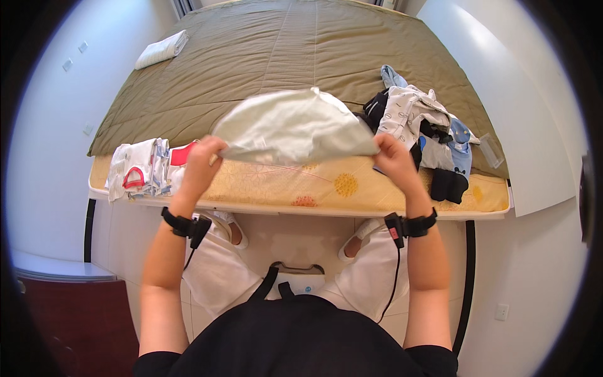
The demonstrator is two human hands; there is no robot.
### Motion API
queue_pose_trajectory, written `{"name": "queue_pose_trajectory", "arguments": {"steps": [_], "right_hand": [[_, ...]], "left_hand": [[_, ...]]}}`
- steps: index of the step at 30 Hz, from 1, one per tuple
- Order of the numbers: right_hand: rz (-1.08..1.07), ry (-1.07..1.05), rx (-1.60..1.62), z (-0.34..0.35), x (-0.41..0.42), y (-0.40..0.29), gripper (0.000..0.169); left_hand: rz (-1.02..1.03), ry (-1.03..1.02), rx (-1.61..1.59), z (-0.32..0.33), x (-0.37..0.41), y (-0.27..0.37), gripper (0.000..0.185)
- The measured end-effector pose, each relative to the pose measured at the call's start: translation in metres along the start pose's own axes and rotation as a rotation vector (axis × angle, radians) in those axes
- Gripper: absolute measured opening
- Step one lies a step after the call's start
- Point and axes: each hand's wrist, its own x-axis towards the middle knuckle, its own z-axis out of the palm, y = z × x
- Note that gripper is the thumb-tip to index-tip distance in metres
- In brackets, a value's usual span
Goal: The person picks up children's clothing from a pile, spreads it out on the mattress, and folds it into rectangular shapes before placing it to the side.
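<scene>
A pale green cloth garment (287, 125) is stretched between my hands above the front of the bed, billowing away from me and slightly blurred. Its left end is pinched in my left hand (205, 158), its right end in my right hand (395, 158). Just left of my left hand lies a stack of folded white clothes (141, 167) with red trim. Beyond my right hand, a loose heap of small clothes (419, 122) in white print, blue, grey and black spreads over the bed. What kind of garment I hold cannot be made out.
An olive-brown quilt (226, 70) covers most of the bed; the yellow flowered mattress (264, 186) shows along the near edge. A folded white towel (161, 49) lies at the far left. A clear plastic item (491, 150) sits right of the heap. Walls flank both sides.
</scene>
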Motion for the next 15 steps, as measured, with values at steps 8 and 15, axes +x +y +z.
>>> {"name": "queue_pose_trajectory", "arguments": {"steps": [8, 15], "right_hand": [[0.195, -0.187, -0.401, 0.039, -0.042, 0.053, 0.027], [0.336, -0.355, -0.505, 0.043, -0.021, 0.039, 0.024]], "left_hand": [[-0.063, -0.408, -0.009, 0.044, -0.045, -0.008, 0.026], [-0.329, -0.512, -0.208, 0.062, -0.031, 0.011, 0.033]]}}
